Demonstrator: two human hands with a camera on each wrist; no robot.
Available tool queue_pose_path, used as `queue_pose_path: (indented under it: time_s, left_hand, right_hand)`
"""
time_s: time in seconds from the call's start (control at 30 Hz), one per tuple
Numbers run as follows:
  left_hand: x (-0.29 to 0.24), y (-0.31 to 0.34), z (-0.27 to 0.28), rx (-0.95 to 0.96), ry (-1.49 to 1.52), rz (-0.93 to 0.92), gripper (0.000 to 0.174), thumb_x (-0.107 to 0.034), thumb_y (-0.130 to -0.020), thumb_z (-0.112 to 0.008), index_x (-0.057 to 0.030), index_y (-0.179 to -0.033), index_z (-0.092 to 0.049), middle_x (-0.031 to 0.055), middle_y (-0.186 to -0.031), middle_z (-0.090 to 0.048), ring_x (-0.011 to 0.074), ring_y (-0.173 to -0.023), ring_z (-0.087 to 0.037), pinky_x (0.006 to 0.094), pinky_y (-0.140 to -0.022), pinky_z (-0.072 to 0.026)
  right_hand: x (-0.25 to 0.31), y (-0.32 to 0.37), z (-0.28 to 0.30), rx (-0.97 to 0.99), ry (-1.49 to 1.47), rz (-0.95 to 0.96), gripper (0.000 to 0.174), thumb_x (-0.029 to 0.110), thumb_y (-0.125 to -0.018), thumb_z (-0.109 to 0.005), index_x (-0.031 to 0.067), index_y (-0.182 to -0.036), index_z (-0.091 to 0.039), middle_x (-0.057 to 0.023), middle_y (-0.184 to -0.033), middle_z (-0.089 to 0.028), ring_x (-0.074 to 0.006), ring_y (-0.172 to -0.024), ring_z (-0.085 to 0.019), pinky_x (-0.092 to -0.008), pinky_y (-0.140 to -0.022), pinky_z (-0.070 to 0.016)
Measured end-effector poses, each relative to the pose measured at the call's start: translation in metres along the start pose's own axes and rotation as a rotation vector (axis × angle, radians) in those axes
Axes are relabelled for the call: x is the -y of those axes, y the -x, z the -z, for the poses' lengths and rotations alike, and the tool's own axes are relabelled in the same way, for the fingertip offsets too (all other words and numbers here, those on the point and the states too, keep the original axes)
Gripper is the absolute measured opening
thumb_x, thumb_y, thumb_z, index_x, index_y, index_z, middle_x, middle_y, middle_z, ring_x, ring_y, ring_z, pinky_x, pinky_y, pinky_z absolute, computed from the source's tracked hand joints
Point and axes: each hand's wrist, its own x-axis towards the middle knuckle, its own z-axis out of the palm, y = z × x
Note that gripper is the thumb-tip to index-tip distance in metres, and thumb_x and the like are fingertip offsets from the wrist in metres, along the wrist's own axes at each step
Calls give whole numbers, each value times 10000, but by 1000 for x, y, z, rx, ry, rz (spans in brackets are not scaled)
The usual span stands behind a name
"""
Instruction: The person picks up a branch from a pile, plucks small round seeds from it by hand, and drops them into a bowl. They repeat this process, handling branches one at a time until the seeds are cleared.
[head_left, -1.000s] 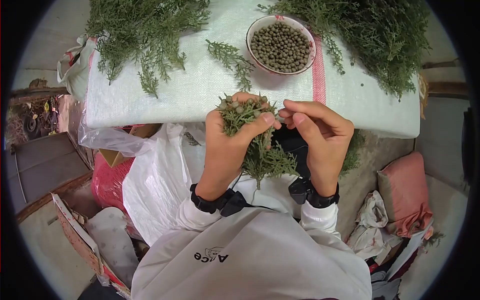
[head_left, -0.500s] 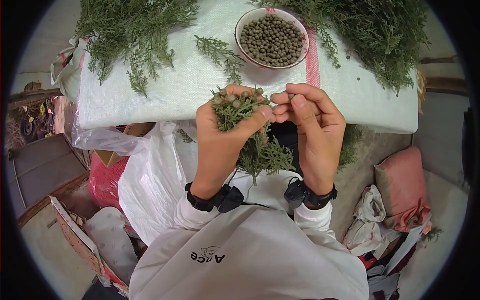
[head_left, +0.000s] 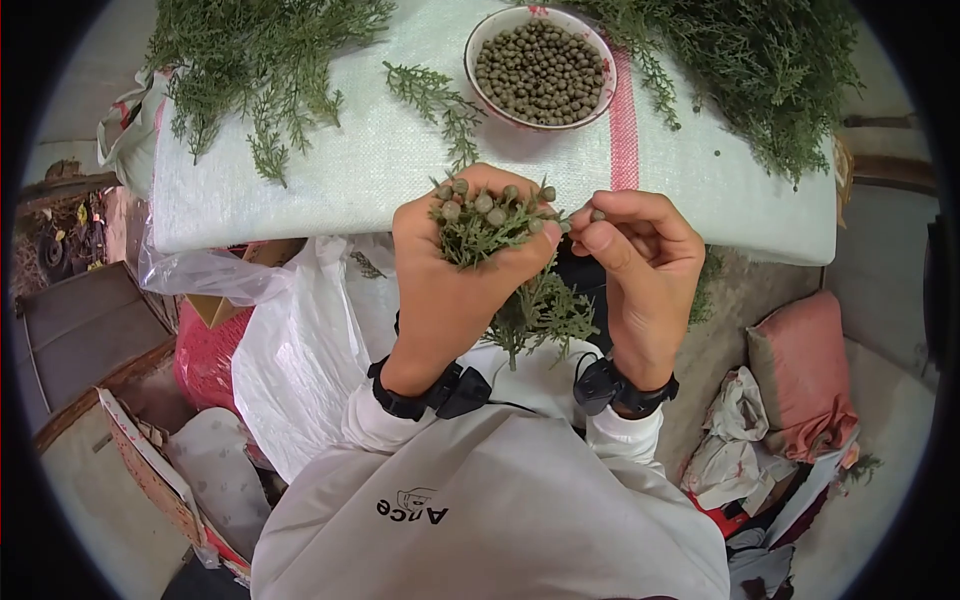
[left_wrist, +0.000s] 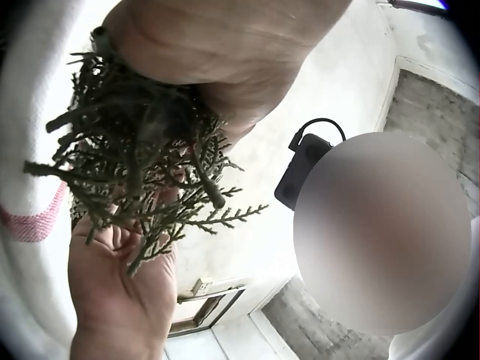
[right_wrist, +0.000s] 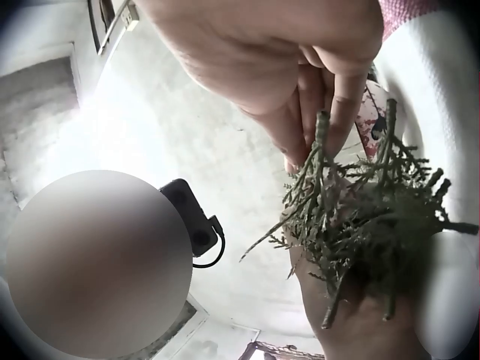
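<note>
A bunch of green sprigs (head_left: 480, 235) with round grey-green berries is gripped in the left hand (head_left: 445, 290), the thumb lying across it. Close beside it on the right, the right hand (head_left: 648, 290) pinches a small berry (head_left: 597, 215) between thumb and fingers, its other fingers curled. Beyond the hands stands a white bowl (head_left: 468, 62) holding many such berries. In the left wrist view cut stems and leaves (left_wrist: 142, 150) hang below the left hand; the right wrist view shows the right hand's fingers (right_wrist: 341, 112) against the sprigs (right_wrist: 337, 225).
Leafy branches lie on the white woven surface (head_left: 350, 190) at back left (head_left: 255, 60) and back right (head_left: 770, 80), with a loose sprig (head_left: 435, 95) left of the bowl. Plastic sheeting (head_left: 290, 350) hangs at left; a reddish cushion (head_left: 805, 370) is at right.
The right hand has drawn slightly down and right from its place half a second ago, a berry in its fingertips. The left hand has tipped the bunch, so the berries on top show more plainly.
</note>
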Motion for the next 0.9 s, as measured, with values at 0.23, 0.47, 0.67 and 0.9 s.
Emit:
queue_pose_path:
  time_s: [0.23, 0.47, 0.67, 0.9]
  left_hand:
    - [-6, 2, -7, -12, 6, -67, 156, 34, -751, -718, 21, -866, -614, 10, -796, -644, 50, -735, -579, 214, -676, -491]
    - [2, 3, -7, 26, -161, -347, 166, -36, -780, -716, 5, -875, -586, 9, -832, -585, 58, -713, -524, 204, -643, -425]
    - [-1, 7, -8, 22, -136, -290, 182, -59, -784, -733, 3, -872, -586, 0, -820, -577, 59, -734, -520, 204, -665, -419]
    - [0, 7, -10, -6, -88, -227, 169, -52, -780, -722, -2, -865, -585, -6, -817, -575, 54, -734, -513, 204, -665, -417]
  right_hand:
    - [0, 7, -2, 31, -12, 6, 235, -64, -791, -737, -69, -1014, -664, -136, -949, -697, -160, -858, -683, -251, -801, -553]
    - [-2, 11, -7, 16, -117, -14, 219, -62, -795, -731, -56, -1008, -682, -124, -966, -690, -150, -856, -670, -243, -795, -542]
    - [-5, 12, -9, 15, -156, -36, 215, -56, -799, -727, -39, -1010, -690, -113, -996, -675, -144, -872, -651, -245, -807, -529]
    - [-9, 12, -11, 23, -124, 0, 205, -51, -795, -732, -29, -996, -700, -103, -980, -666, -138, -863, -635, -247, -798, -518]
